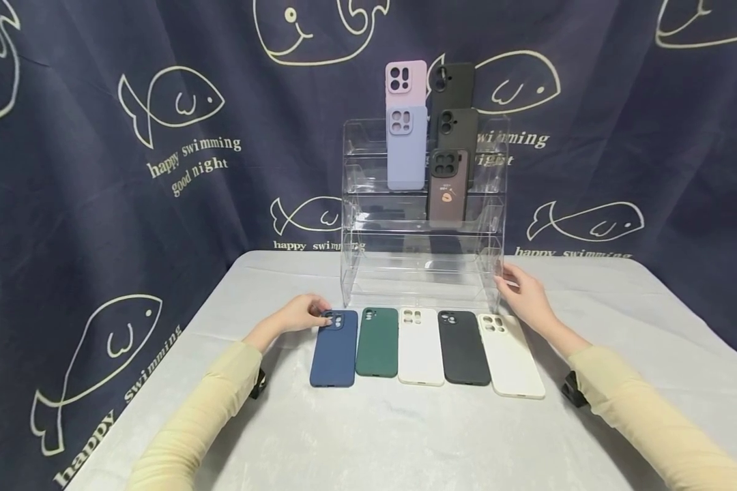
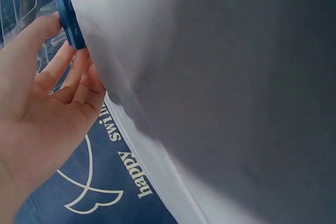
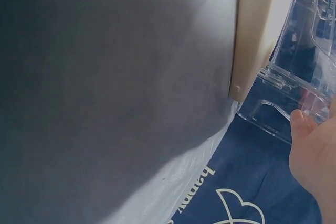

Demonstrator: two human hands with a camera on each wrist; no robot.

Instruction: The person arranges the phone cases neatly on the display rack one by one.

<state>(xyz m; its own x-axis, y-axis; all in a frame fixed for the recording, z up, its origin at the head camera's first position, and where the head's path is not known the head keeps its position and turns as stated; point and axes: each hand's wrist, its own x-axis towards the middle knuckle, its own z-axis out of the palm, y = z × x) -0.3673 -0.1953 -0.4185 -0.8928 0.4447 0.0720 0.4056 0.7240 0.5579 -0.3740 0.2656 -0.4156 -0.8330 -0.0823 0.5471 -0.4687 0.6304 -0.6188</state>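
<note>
At the left end of a row of phone cases lies a dark blue phone case (image 1: 334, 358). My left hand (image 1: 297, 314) pinches its top left corner; in the left wrist view, the thumb and fingers meet the end of the blue case (image 2: 68, 17). A clear tiered display rack (image 1: 419, 283) stands behind the row. My right hand (image 1: 526, 296) grips the rack's lower right side, and in the right wrist view reddish fingertips show through the clear plastic (image 3: 283, 81). Nearest that hand lies a cream phone case (image 1: 514, 365), apart from the fingers.
Between the end cases lie a green case (image 1: 377, 348), a white case (image 1: 421, 354) and a black case (image 1: 465, 354). Pink (image 1: 414, 88), light blue (image 1: 406, 160) and several dark cases (image 1: 457, 129) stand on the rack. A patterned navy curtain (image 1: 221, 204) hangs behind the grey-covered table (image 1: 368, 436).
</note>
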